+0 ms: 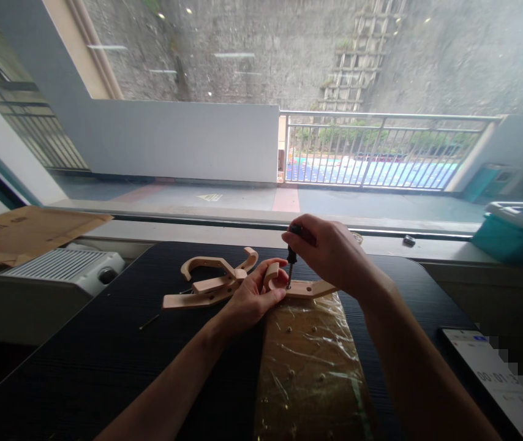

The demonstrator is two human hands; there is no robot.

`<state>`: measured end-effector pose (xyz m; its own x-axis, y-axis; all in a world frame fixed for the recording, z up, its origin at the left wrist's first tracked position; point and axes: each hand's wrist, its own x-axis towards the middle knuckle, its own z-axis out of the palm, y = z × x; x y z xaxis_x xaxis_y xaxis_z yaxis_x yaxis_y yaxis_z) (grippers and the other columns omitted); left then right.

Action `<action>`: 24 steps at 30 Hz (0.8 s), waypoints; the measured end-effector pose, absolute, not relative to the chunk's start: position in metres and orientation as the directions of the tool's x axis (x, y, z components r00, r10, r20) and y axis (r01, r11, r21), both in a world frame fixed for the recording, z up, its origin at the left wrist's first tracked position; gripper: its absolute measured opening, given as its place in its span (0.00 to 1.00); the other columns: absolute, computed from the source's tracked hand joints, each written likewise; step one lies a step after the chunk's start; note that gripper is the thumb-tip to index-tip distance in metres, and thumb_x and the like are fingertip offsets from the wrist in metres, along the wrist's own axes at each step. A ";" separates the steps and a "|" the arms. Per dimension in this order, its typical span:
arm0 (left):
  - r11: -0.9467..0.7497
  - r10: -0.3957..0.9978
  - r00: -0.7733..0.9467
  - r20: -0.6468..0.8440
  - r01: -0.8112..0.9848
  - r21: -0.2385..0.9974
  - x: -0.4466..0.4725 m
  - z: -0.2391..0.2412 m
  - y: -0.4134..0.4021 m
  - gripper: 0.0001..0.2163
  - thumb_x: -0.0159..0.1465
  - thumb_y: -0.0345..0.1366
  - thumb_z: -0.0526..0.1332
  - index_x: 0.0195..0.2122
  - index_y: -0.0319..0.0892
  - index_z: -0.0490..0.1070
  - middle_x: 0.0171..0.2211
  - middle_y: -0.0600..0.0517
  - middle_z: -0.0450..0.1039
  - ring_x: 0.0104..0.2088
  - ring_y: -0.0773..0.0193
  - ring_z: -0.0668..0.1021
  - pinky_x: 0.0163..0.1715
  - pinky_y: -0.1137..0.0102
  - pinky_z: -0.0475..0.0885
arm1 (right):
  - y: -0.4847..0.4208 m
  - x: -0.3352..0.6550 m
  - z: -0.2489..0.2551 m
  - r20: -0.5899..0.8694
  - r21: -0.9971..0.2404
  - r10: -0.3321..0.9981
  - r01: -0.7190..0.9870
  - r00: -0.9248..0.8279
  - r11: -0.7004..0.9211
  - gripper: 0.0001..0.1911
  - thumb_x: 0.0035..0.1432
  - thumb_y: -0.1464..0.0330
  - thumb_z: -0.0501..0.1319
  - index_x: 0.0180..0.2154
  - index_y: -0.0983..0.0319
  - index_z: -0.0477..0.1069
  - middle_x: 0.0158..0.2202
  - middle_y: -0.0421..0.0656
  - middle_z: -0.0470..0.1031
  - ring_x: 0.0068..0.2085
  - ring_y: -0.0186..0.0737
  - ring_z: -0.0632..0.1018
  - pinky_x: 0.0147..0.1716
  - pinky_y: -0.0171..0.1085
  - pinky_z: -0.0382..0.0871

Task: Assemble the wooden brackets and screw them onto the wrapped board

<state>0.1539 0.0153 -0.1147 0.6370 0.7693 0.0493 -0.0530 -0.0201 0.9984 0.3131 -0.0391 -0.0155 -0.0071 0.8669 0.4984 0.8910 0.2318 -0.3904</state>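
One right hand (332,248) grips a screwdriver (292,255), likely screwing; the left hand (252,296) pinches a wooden hook (299,293); next, turn straight.

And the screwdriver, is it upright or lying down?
Upright: the screwdriver stands nearly vertical, held in the right hand, tip down at a wooden piece.

Indoor room, dark table (105,367), large window (234,55), railed walkway (247,199) outside
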 end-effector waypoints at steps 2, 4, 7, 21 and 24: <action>-0.025 0.768 0.638 0.053 -0.053 0.998 0.154 -0.115 0.015 0.22 0.54 0.32 0.63 0.51 0.47 0.64 0.40 0.53 0.69 0.41 0.66 0.72 0.45 0.70 0.66 | -0.038 0.313 -0.017 0.502 -0.392 0.865 0.892 0.001 0.226 0.12 0.59 0.61 0.52 0.36 0.61 0.69 0.23 0.39 0.68 0.23 0.30 0.63 0.23 0.34 0.50; -0.031 0.763 0.644 0.056 -0.050 0.998 0.154 -0.114 0.015 0.22 0.54 0.32 0.63 0.51 0.47 0.64 0.40 0.53 0.69 0.41 0.66 0.72 0.45 0.70 0.66 | -0.038 0.314 -0.017 0.507 -0.390 0.862 0.891 -0.004 0.234 0.12 0.59 0.63 0.52 0.40 0.60 0.69 0.24 0.39 0.70 0.23 0.31 0.64 0.23 0.34 0.51; -0.033 0.753 0.656 0.058 -0.050 0.998 0.153 -0.112 0.015 0.21 0.55 0.32 0.63 0.50 0.47 0.64 0.40 0.54 0.68 0.41 0.66 0.71 0.45 0.71 0.65 | -0.040 0.316 -0.016 0.503 -0.377 0.863 0.888 -0.042 0.263 0.12 0.59 0.65 0.51 0.42 0.59 0.69 0.25 0.39 0.70 0.23 0.31 0.65 0.24 0.35 0.52; -0.022 0.744 0.666 0.057 -0.061 0.998 0.153 -0.110 0.014 0.21 0.55 0.31 0.63 0.50 0.47 0.64 0.39 0.54 0.67 0.40 0.68 0.71 0.43 0.73 0.64 | -0.040 0.321 -0.016 0.507 -0.348 0.862 0.907 -0.031 0.238 0.13 0.59 0.61 0.53 0.37 0.60 0.71 0.22 0.38 0.68 0.22 0.30 0.63 0.23 0.35 0.51; -0.006 0.759 0.649 0.052 -0.072 0.997 0.155 -0.110 0.013 0.21 0.54 0.31 0.63 0.50 0.46 0.63 0.39 0.55 0.67 0.39 0.68 0.71 0.43 0.73 0.64 | -0.044 0.314 -0.014 0.513 -0.328 0.855 0.903 -0.078 0.279 0.13 0.60 0.63 0.51 0.41 0.58 0.72 0.23 0.37 0.70 0.23 0.30 0.65 0.23 0.34 0.51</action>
